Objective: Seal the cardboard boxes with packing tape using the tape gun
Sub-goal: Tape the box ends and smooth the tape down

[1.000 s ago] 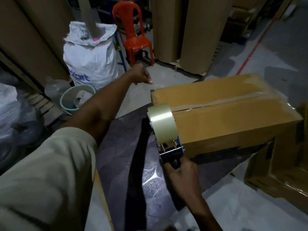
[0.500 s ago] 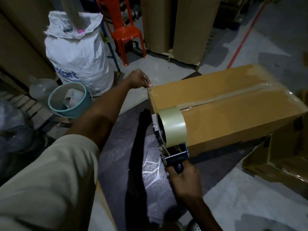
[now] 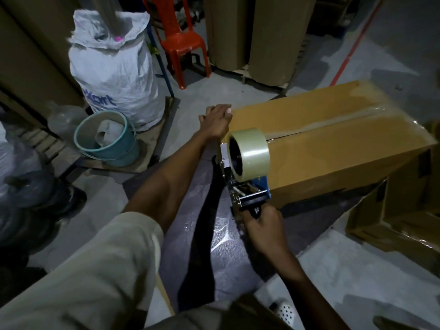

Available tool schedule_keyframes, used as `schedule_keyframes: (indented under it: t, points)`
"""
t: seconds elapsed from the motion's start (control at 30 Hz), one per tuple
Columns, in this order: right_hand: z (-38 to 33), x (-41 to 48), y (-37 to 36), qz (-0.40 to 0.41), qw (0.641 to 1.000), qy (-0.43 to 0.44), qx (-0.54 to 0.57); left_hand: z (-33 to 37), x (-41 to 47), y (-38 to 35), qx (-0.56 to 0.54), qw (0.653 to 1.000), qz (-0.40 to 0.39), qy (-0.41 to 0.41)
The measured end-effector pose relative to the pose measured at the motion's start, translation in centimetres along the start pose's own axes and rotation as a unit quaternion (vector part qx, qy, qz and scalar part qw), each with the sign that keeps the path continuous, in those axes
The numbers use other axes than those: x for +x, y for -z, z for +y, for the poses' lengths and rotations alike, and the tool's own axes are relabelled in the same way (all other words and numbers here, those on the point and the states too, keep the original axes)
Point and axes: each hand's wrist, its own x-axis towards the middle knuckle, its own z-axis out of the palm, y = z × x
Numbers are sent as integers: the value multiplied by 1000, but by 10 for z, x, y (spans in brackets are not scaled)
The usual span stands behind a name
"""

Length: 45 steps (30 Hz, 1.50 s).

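Observation:
A long cardboard box point(image 3: 333, 144) lies across the middle and right, with shiny clear tape along its top seam. My right hand point(image 3: 262, 225) grips the black handle of a blue tape gun point(image 3: 247, 172) carrying a big roll of clear tape, held against the box's near left end. My left hand point(image 3: 215, 121) rests on the box's near left corner, its fingers curled over the edge.
A dark plastic sheet point(image 3: 214, 234) covers the floor under the box. A teal bucket point(image 3: 107, 139) and a white sack point(image 3: 114, 75) stand at left, a red plastic chair point(image 3: 181, 39) behind. Flattened cardboard point(image 3: 404, 210) lies at right. Tall cardboard sheets point(image 3: 257, 32) lean at the back.
My left hand came down from the air onto the box's near left corner. The tape gun has stayed at the box's near end while the view shifted.

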Motion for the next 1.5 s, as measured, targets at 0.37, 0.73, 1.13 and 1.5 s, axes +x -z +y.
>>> schedule_keyframes:
  t: [0.37, 0.73, 1.13, 1.5]
  points:
    - [36, -43, 13, -34, 998, -38, 27, 0, 4, 2, 40, 999, -9, 30]
    - [25, -56, 29, -76, 962, -151, 214, 0, 3, -2, 5, 999, 13, 52]
    - [39, -77, 32, -93, 946, -143, 274, -6, 5, -2, 16, 999, 20, 40]
    - [48, -82, 36, -97, 975, -138, 147, -3, 3, -5, 24, 998, 23, 47]
